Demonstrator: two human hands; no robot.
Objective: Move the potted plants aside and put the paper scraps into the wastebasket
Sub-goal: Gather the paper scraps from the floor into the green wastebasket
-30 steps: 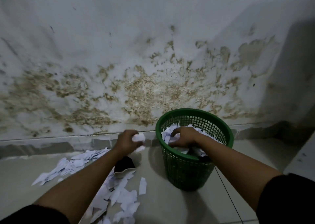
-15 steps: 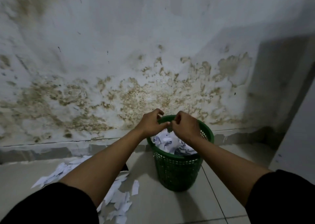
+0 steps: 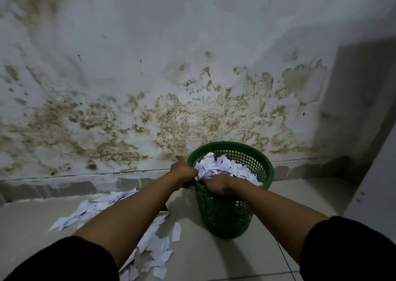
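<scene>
- Wall (image 3: 150, 56): white plaster, carrying brown blotchy staining, rising well beyond both hands.
- Floor (image 3: 214, 259): pale tiles, lying beneath both forearms.
- Wastebasket (image 3: 227, 214): green plastic, mesh-sided, round, standing upright on the floor directly under the right hand and just right of the left hand; filled to near the rim.
- Left arm: reaching forward from a black sleeve (image 3: 64, 261), forearm bare. Left hand (image 3: 183, 174) is sitting at the basket's near-left rim, fingers curling down over the rim edge against the paper; whether it is clamping the rim or pinching paper, cannot tell.
- Right arm: reaching forward from a black sleeve, forearm bare. Right hand (image 3: 218, 184) is lying knuckles up inside the basket mouth, pressing on the paper heap; fingertips are buried, so whether they are curling or flat, cannot tell.
- Paper in the basket (image 3: 227, 167): white torn pieces, crumpled, heaping just beyond both hands.
- Paper scraps (image 3: 158, 250): white torn pieces, scattering over the floor below and left of the left forearm, well apart from the hands.
</scene>
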